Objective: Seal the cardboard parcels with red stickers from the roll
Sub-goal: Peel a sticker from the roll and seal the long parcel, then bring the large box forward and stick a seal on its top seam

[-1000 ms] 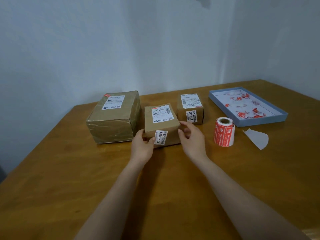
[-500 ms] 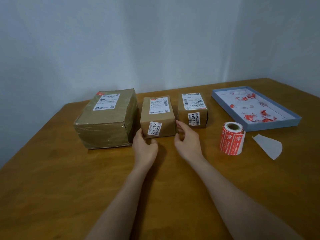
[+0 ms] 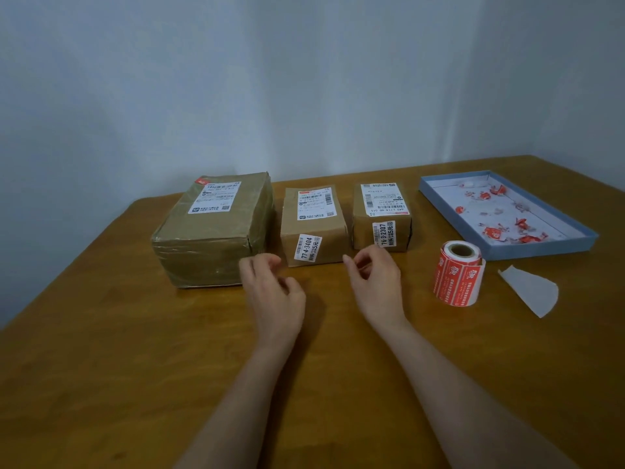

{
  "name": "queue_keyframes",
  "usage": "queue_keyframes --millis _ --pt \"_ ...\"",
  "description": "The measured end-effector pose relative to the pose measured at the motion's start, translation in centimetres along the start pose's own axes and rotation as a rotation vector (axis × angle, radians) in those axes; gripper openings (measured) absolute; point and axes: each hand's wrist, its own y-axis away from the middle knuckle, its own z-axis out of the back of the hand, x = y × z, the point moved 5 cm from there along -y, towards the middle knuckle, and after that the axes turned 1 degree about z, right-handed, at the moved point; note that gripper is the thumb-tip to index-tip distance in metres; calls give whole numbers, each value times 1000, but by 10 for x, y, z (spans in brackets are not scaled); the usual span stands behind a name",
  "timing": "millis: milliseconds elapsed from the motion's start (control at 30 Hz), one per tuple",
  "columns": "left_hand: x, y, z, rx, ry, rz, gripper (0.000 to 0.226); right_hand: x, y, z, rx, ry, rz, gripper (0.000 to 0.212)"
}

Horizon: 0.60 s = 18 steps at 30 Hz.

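Three brown cardboard parcels stand in a row at the back of the wooden table [image 3: 101, 350]: a large one [image 3: 209, 238] on the left, a middle one [image 3: 314, 228] and a right one [image 3: 382, 218], each with white labels. A roll of red stickers [image 3: 460, 274] stands upright to the right of them. My left hand [image 3: 274, 292] hovers just in front of the middle parcel, fingers loosely curled, holding nothing. My right hand [image 3: 375, 286] hovers beside it, also loosely curled and empty, a short way left of the roll.
A shallow blue tray [image 3: 541, 252] with several crumpled red sticker scraps lies at the back right. A piece of white backing paper [image 3: 531, 291] lies on the table right of the roll. A pale wall rises behind the table.
Both hands have let go of the middle parcel and pulled back toward me. The middle parcel now sits in line between the other two.
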Motion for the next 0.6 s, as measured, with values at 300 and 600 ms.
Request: queue_keyframes --millis 300,600 --pt "17 -57 44 133 -536 -120 69 6 8 -2 96 17 90 22" --pt "8 -29 59 170 -887 -282 62 22 24 -5 159 14 199 23"
